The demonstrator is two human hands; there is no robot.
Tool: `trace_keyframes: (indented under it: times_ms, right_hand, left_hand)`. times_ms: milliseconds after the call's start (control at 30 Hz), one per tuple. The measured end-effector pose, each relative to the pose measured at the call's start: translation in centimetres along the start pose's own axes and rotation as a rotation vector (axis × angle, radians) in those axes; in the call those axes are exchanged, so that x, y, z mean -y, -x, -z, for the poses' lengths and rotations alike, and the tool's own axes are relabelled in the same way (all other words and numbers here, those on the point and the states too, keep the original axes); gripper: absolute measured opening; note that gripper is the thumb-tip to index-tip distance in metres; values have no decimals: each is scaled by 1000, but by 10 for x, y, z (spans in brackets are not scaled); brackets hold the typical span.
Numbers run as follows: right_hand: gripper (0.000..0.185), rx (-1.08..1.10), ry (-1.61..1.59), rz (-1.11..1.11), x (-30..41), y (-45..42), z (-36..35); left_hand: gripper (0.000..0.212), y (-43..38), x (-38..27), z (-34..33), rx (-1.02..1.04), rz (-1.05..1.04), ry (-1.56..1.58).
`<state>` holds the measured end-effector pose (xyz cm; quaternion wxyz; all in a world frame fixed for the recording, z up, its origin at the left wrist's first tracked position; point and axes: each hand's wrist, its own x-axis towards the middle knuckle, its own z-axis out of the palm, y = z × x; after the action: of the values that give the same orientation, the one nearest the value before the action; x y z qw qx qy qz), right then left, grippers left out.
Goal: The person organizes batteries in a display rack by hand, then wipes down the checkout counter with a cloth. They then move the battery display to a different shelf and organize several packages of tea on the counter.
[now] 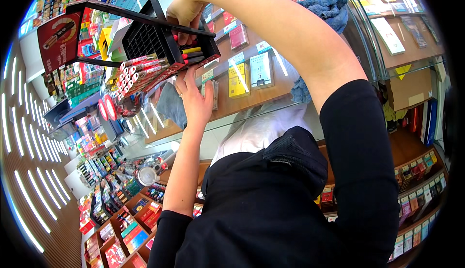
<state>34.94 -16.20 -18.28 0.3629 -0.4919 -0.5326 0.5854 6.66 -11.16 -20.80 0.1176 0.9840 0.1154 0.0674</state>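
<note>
A black display rack (145, 19) with a red printed header card (60, 42) stands on the glass counter. White-and-red tubes or sticks (132, 73) fill one of its sections in a bundle. Beside them, a compartment holds several pen-like items (191, 53), yellow, black and red. My right hand (187, 17) reaches down into that compartment from above, its fingers at a red item; whether they grip it cannot be told. With fingers spread, my left hand (195, 95) touches the rack's lower front edge.
Under the glass counter top lie a yellow box (239, 80), a white-blue box (261, 70) and a red box (238, 37). A crumpled blue cloth (325, 6) rests on the right, a grey-blue cloth (172, 102) near my left wrist. Wooden shelves (120, 228) hold packets at lower left.
</note>
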Motion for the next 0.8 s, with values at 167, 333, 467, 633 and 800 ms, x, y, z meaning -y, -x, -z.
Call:
trace_keyframes:
  times_ms: [167, 333, 467, 633, 800]
  right_hand:
    - [35, 110, -78, 82, -11, -9, 12]
    - [36, 177, -108, 178, -17, -7, 15]
    - [39, 24, -44, -103, 11, -4, -2]
    - [35, 328, -257, 108, -41, -60, 35]
    - [33, 87, -197, 55, -28, -49, 29]
  left_hand:
    - [55, -1, -1, 0, 0, 19, -10]
    - [55, -1, -2, -1, 3, 39, -2]
    - [54, -1, -3, 2, 10, 52, 3]
    - [53, -5, -4, -1, 6, 35, 6]
    - [53, -1, -2, 0, 16, 64, 3]
